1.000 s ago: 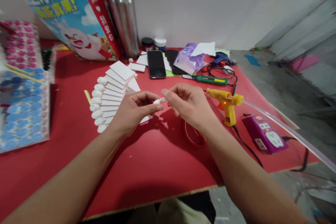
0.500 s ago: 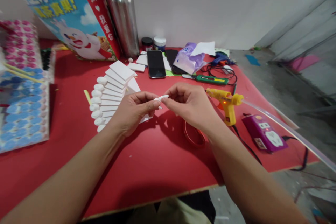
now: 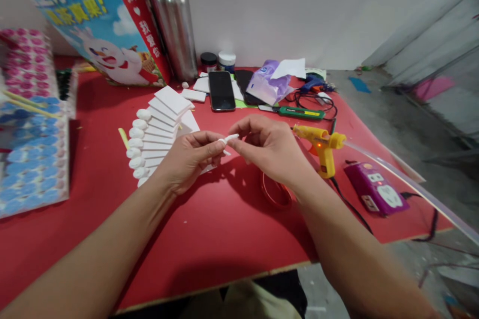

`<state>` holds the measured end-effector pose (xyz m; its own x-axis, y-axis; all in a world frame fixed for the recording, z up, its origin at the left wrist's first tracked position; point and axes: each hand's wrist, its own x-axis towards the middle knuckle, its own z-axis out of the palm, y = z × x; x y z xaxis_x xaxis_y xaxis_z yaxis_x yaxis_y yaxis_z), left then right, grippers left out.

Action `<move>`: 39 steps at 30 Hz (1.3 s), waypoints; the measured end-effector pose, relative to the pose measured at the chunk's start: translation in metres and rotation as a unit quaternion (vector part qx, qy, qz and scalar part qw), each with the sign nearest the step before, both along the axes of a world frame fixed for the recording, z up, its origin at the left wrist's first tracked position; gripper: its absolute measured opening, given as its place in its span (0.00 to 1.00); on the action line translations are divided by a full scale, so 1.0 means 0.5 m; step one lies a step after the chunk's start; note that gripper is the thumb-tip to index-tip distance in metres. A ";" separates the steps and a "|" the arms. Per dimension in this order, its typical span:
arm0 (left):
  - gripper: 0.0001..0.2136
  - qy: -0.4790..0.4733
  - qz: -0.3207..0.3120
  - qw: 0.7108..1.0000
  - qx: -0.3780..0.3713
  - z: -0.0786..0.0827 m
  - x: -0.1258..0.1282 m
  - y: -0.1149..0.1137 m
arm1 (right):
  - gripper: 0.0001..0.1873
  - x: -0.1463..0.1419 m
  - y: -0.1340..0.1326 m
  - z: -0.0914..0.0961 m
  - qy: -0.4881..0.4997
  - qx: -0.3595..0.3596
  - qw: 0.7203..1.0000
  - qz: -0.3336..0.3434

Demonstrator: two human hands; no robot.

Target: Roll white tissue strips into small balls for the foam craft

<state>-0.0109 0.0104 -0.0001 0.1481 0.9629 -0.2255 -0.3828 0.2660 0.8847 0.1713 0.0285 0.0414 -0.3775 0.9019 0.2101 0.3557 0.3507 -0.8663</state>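
A small white strip [image 3: 231,137], partly wound into a coil, is pinched between both hands above the red table [image 3: 209,229]. My left hand [image 3: 194,154] is closed on its coiled end, thumb against the fingers. Thumb and fingers of my right hand [image 3: 264,142] grip the strip's loose end. Left of my hands, several white cards [image 3: 159,129] lie fanned out, with white rolled rosettes [image 3: 136,144] along their left ends. Part of the cards is hidden behind my left hand. Below my right hand lies a red ring-shaped loop [image 3: 275,194].
To the right lie a yellow glue gun [image 3: 324,147] with a long clear stick and a purple power socket [image 3: 377,189]. Behind are a phone [image 3: 222,90], a green cutter [image 3: 301,112], a purple packet [image 3: 271,82] and a steel flask [image 3: 175,30]. Trays of blue rosettes [image 3: 33,159] stand left.
Slight finger motion: the white strip's loose end now stands out a little more from my left fingers. Both hands stay in nearly the same place; the view shifts slightly.
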 end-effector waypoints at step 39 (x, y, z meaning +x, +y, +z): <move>0.11 0.018 -0.016 0.998 0.053 -0.007 0.001 -0.011 | 0.06 0.002 -0.003 -0.002 -0.030 -0.005 0.999 -0.018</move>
<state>-0.0102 0.0051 -0.0038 0.1737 0.9765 -0.1278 -0.3425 0.1816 0.9218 0.1721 0.0272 0.0406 -0.3563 0.9172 0.1781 0.4198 0.3274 -0.8465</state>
